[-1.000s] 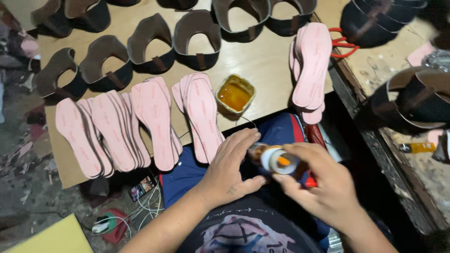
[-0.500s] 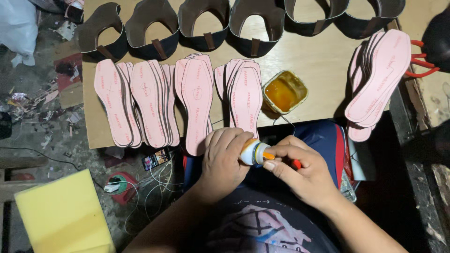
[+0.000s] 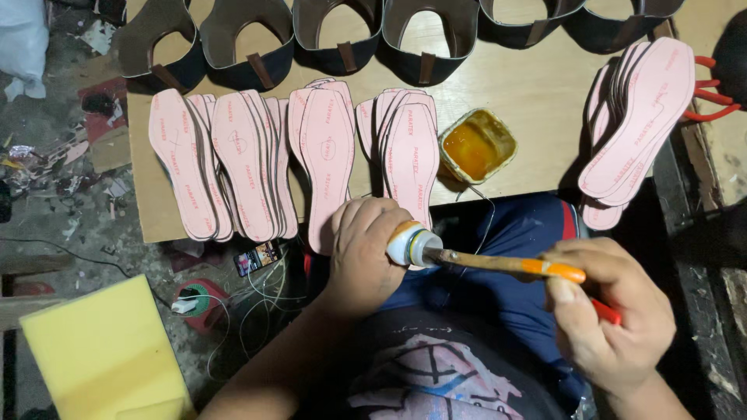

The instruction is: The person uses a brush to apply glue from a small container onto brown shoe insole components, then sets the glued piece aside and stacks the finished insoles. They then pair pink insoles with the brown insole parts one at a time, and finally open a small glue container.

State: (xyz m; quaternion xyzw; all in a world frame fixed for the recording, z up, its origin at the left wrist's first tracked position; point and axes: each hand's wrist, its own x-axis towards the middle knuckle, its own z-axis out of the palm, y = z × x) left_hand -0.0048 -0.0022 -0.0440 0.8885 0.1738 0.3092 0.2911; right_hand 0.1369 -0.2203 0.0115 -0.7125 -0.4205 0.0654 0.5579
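The left hand (image 3: 364,253) is curled tight around a small white bottle (image 3: 407,243). Only the top of the bottle peeks out, on the side that faces the other hand. The right hand (image 3: 611,311) is closed around the orange handle end of a brush (image 3: 506,264). The brush has a thin wooden stick, and its far end is touching the top of the bottle. The stick runs straight across from one hand to the other, above the person's blue lap.

Just past the left hand, rows of pink shoe soles (image 3: 327,155) lie on the table (image 3: 537,85). A small yellow tub (image 3: 476,145) of orange glue sits on the table, between the two hands and a bit farther out. One more stack of pink soles (image 3: 642,117) lies past the right hand. Dark shoe tops (image 3: 338,35) stand in a row at the far edge. A yellow sponge block (image 3: 101,354) lies on the floor, well to the left of the left hand.
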